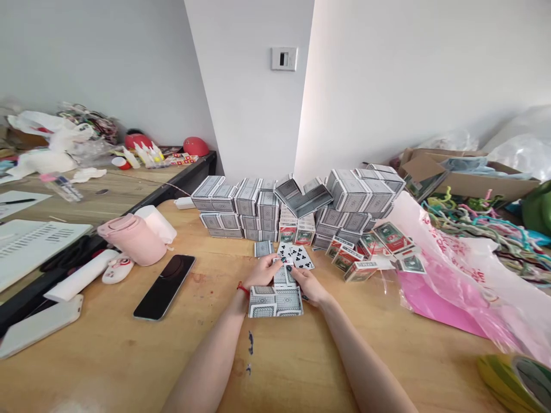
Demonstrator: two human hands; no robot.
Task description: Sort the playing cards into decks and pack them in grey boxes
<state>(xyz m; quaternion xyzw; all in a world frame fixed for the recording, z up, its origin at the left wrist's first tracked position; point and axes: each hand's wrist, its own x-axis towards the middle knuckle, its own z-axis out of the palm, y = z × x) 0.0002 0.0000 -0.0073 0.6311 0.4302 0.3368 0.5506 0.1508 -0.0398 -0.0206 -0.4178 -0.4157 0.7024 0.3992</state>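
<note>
My left hand [266, 272] and my right hand [307, 283] meet at the middle of the table, fingers closed on grey-backed playing cards [283, 276] between them. A flat block made of playing cards [276, 302] lies just in front, below my wrists. Beyond my fingertips are face-up club cards [297, 254], and a face-down card [263, 248] lies to their left. Behind stand stacked blocks of grey-backed cards [258, 209], with an open, tilted card piece [303, 195] among them. How the held cards fit together is partly hidden by my fingers.
Card boxes [360, 270] lie to the right, beside pink plastic wrapping [439, 275]. On the left are a black phone [165, 287], a pink tumbler [133, 238] and a white mouse [117, 268]. Yellow tape [508, 378] sits at the near right; yarn stems [482, 218] lie farther back.
</note>
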